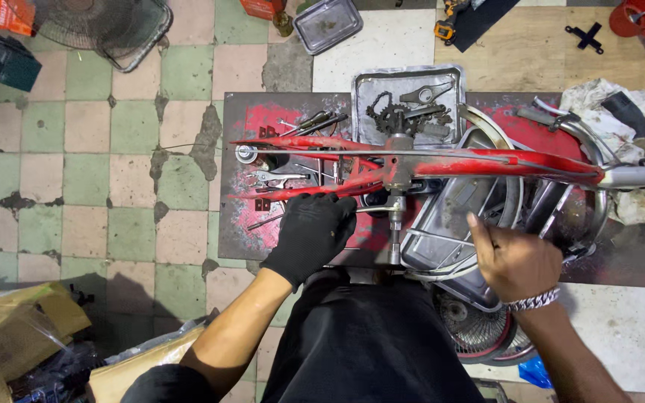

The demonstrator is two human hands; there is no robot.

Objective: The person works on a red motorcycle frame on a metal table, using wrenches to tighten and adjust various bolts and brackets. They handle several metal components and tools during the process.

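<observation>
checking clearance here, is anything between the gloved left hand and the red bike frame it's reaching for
Nothing visible. The black-gloved left hand already rests against the lower tube of the red metal bicycle frame, beside the silver crank axle. The bare right hand is off to the side.

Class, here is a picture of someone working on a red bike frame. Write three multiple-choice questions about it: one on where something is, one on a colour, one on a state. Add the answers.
1. Where is the metal tray with the chain parts?
A. beyond the bike frame
B. on the person's lap
C. under the fan

2. What colour is the glove on the left hand?
A. white
B. black
C. yellow

3. How is the right hand?
A. gloved
B. bare, with a chain bracelet at the wrist
C. holding a hammer

Answers:
1 A, the tray lies on the far side of the frame.
2 B, the glove is plainly black.
3 B, skin shows, and the bracelet sits at the wrist.
</observation>
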